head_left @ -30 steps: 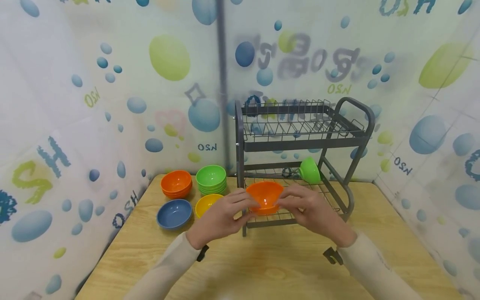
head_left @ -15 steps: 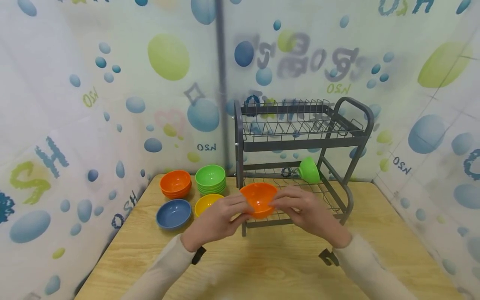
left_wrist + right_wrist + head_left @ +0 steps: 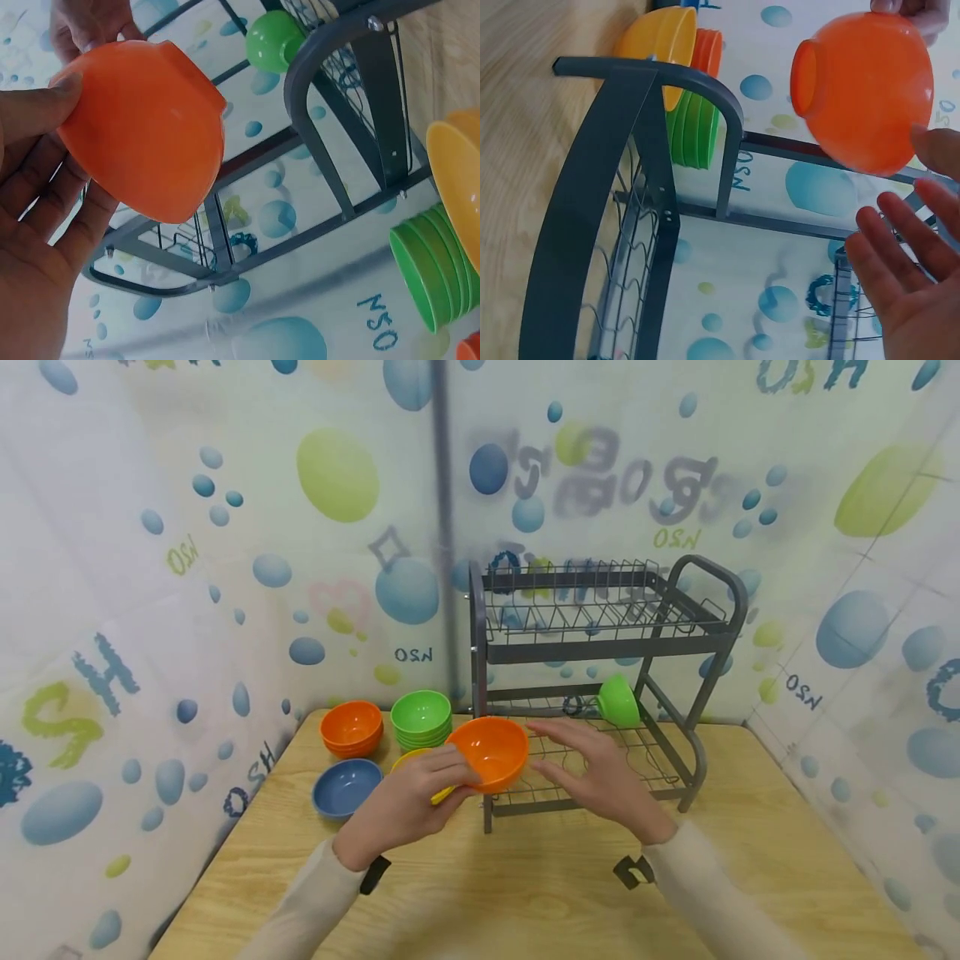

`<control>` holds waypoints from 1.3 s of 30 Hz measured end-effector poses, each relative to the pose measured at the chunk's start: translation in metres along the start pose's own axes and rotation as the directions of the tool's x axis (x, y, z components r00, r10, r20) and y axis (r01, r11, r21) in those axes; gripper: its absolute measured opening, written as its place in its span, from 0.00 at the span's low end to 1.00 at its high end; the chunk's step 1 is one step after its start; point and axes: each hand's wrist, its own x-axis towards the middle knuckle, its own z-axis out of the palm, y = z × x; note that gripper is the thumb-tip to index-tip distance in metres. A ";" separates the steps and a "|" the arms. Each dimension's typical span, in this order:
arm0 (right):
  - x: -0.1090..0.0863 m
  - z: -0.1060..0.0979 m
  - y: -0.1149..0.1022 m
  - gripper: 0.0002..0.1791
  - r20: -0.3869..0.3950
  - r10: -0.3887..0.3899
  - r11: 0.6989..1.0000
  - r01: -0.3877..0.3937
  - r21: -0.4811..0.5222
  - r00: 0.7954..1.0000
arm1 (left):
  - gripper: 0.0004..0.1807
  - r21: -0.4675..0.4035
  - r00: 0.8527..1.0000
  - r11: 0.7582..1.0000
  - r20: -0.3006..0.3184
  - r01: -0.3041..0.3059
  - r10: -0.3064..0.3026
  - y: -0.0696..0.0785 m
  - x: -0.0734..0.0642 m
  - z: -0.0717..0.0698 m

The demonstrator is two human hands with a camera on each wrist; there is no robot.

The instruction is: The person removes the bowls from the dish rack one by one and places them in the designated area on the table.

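Note:
An orange bowl [image 3: 491, 752] is held in the air in front of the dish rack [image 3: 600, 651], its inside facing the head camera. My left hand [image 3: 408, 793] pinches its left rim, with the thumb on one side and the fingers on the other in the left wrist view. Just right of the bowl, my right hand [image 3: 600, 777] has its fingers extended and apart from the rim. In the right wrist view the bowl's foot ring [image 3: 804, 79] shows, and the thumb overlaps the bowl's edge; contact there is unclear. A green bowl [image 3: 619, 701] stands on its side in the lower tier.
On the wooden table [image 3: 525, 893], left of the rack, are stacked orange bowls [image 3: 351, 727], stacked green bowls [image 3: 422, 714] and a blue bowl [image 3: 347, 787]. Yellow bowls [image 3: 461, 169] sit partly behind my left hand. A patterned curtain [image 3: 337, 610] surrounds the table.
The orange bowl has moved left with my left hand and turned somewhat. My right hand, earlier pinching the bowl's right rim, has let go and spread its fingers.

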 end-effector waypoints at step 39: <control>0.073 0.058 0.008 0.29 0.072 0.493 0.753 -0.467 0.463 0.867 | 0.07 0.275 0.907 0.865 -0.166 0.420 -0.387 -0.131 -0.059 -0.036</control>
